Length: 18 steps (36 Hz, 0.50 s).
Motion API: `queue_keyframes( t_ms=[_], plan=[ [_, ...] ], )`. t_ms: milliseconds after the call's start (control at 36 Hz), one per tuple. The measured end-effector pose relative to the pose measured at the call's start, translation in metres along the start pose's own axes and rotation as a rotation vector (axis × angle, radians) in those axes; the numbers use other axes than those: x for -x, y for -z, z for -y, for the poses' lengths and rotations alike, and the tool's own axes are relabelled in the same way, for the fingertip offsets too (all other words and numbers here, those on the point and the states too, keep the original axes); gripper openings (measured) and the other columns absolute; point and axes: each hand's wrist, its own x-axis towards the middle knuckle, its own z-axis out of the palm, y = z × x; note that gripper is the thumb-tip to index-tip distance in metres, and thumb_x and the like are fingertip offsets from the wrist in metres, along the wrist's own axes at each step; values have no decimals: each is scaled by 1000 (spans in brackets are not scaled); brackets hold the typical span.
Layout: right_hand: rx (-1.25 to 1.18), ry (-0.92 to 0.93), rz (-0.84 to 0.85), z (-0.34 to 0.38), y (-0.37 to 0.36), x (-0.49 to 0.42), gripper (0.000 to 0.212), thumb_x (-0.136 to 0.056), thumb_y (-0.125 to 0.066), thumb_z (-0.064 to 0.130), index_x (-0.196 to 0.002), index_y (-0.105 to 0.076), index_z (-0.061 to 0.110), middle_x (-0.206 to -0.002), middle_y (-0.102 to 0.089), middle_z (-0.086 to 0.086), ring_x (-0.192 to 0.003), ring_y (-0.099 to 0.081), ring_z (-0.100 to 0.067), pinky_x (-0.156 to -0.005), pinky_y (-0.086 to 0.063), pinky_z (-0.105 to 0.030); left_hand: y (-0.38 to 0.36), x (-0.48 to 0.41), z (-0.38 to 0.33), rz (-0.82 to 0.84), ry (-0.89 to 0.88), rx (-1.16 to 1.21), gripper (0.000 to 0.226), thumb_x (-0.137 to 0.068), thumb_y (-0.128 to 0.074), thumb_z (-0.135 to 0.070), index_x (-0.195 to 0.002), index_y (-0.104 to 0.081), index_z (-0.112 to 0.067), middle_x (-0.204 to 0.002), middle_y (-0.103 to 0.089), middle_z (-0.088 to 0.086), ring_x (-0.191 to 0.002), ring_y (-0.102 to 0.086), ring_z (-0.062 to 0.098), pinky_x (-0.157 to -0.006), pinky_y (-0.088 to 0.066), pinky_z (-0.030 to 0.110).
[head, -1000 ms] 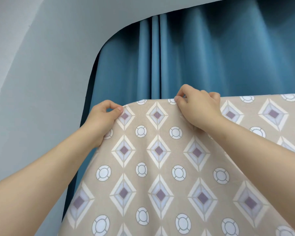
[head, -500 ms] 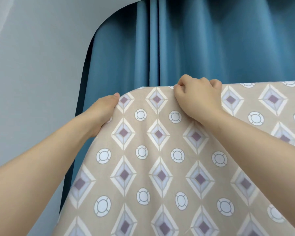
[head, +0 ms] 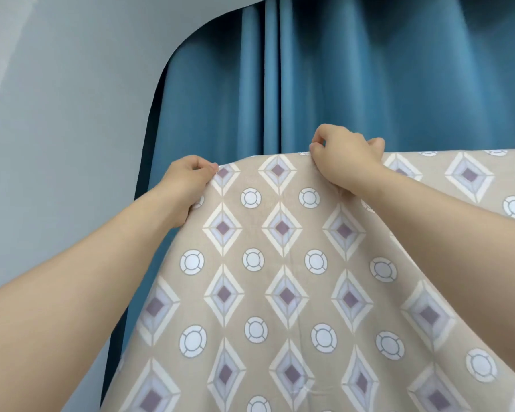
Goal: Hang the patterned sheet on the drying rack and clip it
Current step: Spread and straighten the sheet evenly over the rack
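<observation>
The patterned sheet [head: 283, 263] hangs from a top fold before the blue curtain [head: 369, 69]; the rack is hidden. The left hand [head: 188, 178] pinches its top corner and the right hand [head: 347, 157] grips the top edge. Drawing both apart evenly should flatten the fold for clipping.

Sheet [head: 283, 292] over (perhaps hidden) rack

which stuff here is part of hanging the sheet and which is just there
Job: sheet; left hand pinching its top corner; right hand gripping its top edge.
Just there: curtain; wall.
No rack or clips in view.
</observation>
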Motion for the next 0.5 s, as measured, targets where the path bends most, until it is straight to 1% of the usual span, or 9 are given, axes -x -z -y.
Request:
queue_keyframes(
  t_ms=[56, 111, 167, 250, 278, 333, 389, 444, 500],
  plan=[
    [72, -17, 48, 1, 2, 0, 23, -89, -28, 16, -73, -44, 17, -68, -49, -1, -75, -45, -26, -80, -19, -37, 6, 12, 2, 205, 162, 56, 31, -95, -45, -40, -77, -59, -19, -66, -66, -1, -51, -62, 14, -49, -50, 19],
    [116, -39, 64, 2, 9, 0, 26, -89, -28, 19, -67, -42, 15, -69, -48, -3, -73, -45, -27, -81, -20, -38, 12, 19, 7, 306, 242, 117, 38, -93, -43, -48, -79, -63, -19, -61, -70, -3, -50, -66, 13, -51, -53, 23],
    [130, -49, 46, 4, 14, 0, 26, -88, -28, 20, -69, -45, 14, -68, -48, -3, -71, -44, -27, -83, -22, -39, 14, 20, 12, 301, 208, 159, 37, -94, -42, -47, -81, -63, -20, -60, -70, -5, -50, -66, 11, -55, -52, 25],
    [111, -27, 21, 9, 10, 10, 26, -90, -28, 22, -77, -49, 15, -68, -51, -2, -75, -46, -28, -95, -23, -42, 11, 21, 20, 246, 65, 97, 26, -96, -42, -41, -89, -55, -20, -72, -67, -2, -53, -64, 10, -46, -51, 18],
    [103, -13, 18, 10, 5, 17, 27, -91, -28, 23, -83, -53, 16, -75, -55, -2, -82, -48, -28, -99, -22, -43, 10, 22, 23, 229, 36, 78, 20, -95, -45, -38, -91, -53, -20, -76, -65, -2, -53, -63, 9, -43, -50, 17],
    [122, 32, -6, 9, -5, 31, 30, -92, -31, 26, -107, -55, 20, -101, -61, -3, -104, -47, -27, -103, -19, -45, 12, 23, 30, 222, 49, 104, 11, -91, -54, -33, -95, -53, -22, -79, -65, -2, -50, -65, 8, -41, -49, 19],
    [126, 86, -28, 5, -14, 44, 36, -91, -35, 26, -125, -48, 23, -128, -52, 1, -125, -37, -24, -106, -15, -44, 15, 26, 38, 236, 86, 149, 16, -87, -61, -28, -102, -55, -26, -80, -69, -1, -52, -67, 10, -45, -51, 23],
    [96, 119, -42, 1, -21, 57, 42, -91, -39, 25, -132, -42, 26, -142, -39, 5, -137, -23, -20, -108, -10, -41, 18, 30, 45, 252, 105, 157, 25, -83, -66, -25, -105, -56, -30, -85, -70, -2, -57, -69, 12, -48, -52, 25],
    [55, 126, -66, -3, -26, 67, 42, -91, -41, 24, -132, -42, 28, -147, -32, 7, -139, -17, -17, -107, -8, -37, 20, 37, 54, 253, 121, 152, 27, -81, -68, -24, -103, -56, -32, -89, -71, -2, -63, -69, 15, -52, -53, 26]
  ],
)
